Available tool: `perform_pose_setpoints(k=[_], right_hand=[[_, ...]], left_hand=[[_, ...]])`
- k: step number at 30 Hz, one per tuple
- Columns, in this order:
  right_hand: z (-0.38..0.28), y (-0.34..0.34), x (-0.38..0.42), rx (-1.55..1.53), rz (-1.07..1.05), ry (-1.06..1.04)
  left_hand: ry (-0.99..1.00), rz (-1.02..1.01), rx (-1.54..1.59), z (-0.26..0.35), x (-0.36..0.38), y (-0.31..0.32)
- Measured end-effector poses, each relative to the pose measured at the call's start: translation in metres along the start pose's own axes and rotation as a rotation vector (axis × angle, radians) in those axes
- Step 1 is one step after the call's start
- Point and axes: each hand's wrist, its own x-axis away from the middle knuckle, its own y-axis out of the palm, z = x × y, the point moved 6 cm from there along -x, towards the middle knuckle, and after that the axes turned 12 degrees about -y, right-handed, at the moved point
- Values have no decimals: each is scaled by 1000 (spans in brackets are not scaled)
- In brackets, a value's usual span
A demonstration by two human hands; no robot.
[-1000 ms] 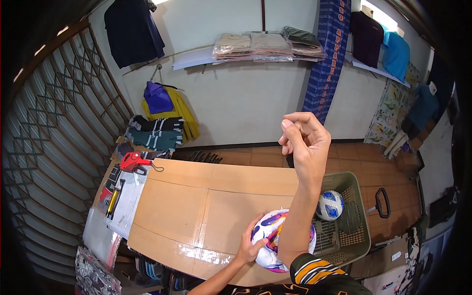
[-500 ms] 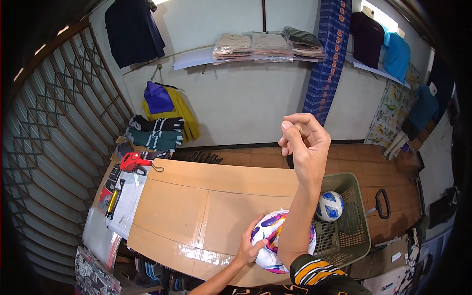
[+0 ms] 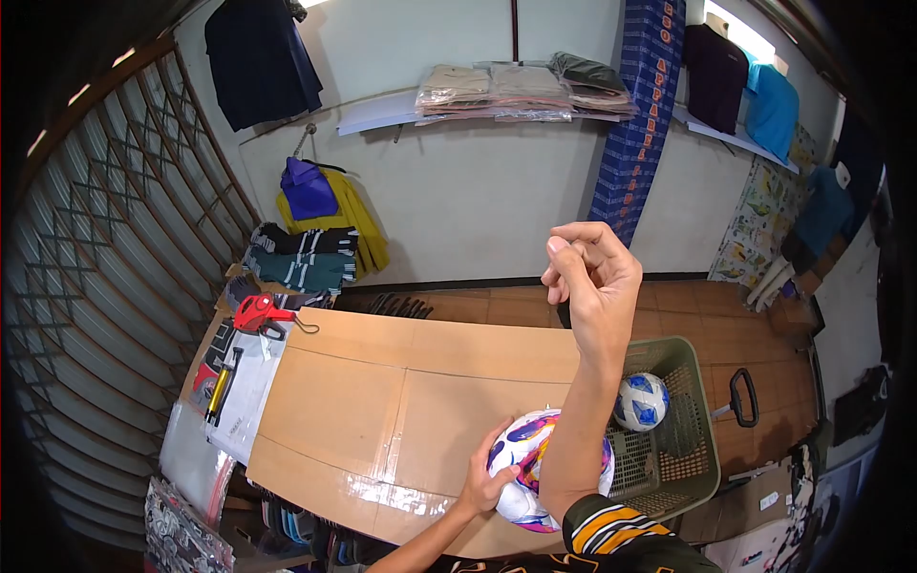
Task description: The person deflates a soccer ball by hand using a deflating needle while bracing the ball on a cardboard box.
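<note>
A white soccer ball (image 3: pixel 521 497) with purple, pink and orange patches rests on the cardboard sheet (image 3: pixel 334 401) near its front right edge. My left hand (image 3: pixel 489 480) grips its left side, thumb on top. My right arm crosses in front of the ball and hides part of it. High above the cardboard's right side, my right hand (image 3: pixel 597 272) is raised with the fingers curled and the thumb close to the index finger. Whatever may be between those fingertips is too small or hidden to make out.
Right of the cardboard stands a green plastic basket (image 3: pixel 702 420) with a blue-and-white ball (image 3: pixel 641 401) in it. A red tool (image 3: pixel 258 315) and a yellow-and-black hand pump (image 3: pixel 222 390) lie at the left. Folded clothes (image 3: pixel 301 258) are stacked behind them.
</note>
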Motion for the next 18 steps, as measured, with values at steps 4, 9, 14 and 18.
perform_pose_setpoints(k=[4,9,14,18], right_hand=[[1,0,0,0,4,7],[2,-1,0,-2,5,0],[3,-2,0,-6,7,-1],[4,-2,0,-7,9,2]], left_hand=[[2,0,10,0,0,0],[9,5,-2,-6,-1,-2],[9,12,-5,-4,-1,-1],[-8,9,-15,-5,-1,-2]])
